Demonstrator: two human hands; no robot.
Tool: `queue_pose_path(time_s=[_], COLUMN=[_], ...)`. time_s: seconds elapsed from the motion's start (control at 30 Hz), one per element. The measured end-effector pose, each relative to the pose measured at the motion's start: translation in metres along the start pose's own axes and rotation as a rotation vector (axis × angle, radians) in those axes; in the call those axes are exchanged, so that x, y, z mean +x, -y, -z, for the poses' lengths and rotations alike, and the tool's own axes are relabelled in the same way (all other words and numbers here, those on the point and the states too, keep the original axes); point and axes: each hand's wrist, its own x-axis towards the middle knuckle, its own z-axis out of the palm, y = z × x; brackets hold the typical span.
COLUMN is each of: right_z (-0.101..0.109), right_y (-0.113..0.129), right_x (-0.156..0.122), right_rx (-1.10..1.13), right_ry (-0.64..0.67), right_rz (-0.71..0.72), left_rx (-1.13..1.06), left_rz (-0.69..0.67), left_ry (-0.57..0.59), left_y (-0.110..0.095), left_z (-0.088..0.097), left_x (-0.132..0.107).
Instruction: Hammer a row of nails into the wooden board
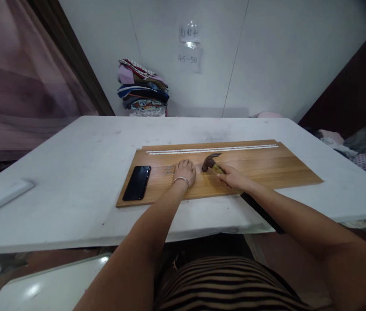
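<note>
My right hand [232, 177] is wrapped round the handle of a claw hammer [208, 164], just behind its head. The dark head hangs low at the middle of a wood-grain board [286, 166], its claw pointing up and away; whether it touches the wood I cannot tell. A long black grip runs back under my forearm. Palm down, my left hand [185, 170] lies on the board left of the hammer, fingers out, a bracelet at the wrist. Beside its left edge are several thin nails [170, 169], partly covered by the hand.
A black phone [137, 183] lies on the board's left end. Two white measuring strips [215, 149] run along its far side. The board rests on a white table [82, 172]. A white elongated object [3, 196] lies at far left; folded cloths [144, 88] are stacked behind.
</note>
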Motion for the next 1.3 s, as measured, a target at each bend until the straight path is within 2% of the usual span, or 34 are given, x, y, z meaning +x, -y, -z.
queue_pose_path(time_s=[0.43, 1.3], right_z=[0.000, 0.001], right_y=[0.000, -0.010], right_x=[0.000, 0.008], right_rx=[0.004, -0.047], right_ry=[0.008, -0.038], right_rz=[-0.030, 0.097], left_rx=[0.008, 0.015], left_rz=[0.000, -0.003], left_ry=[0.009, -0.002], left_y=[-0.001, 0.001], left_z=[0.002, 0.000], left_x=[-0.001, 0.001])
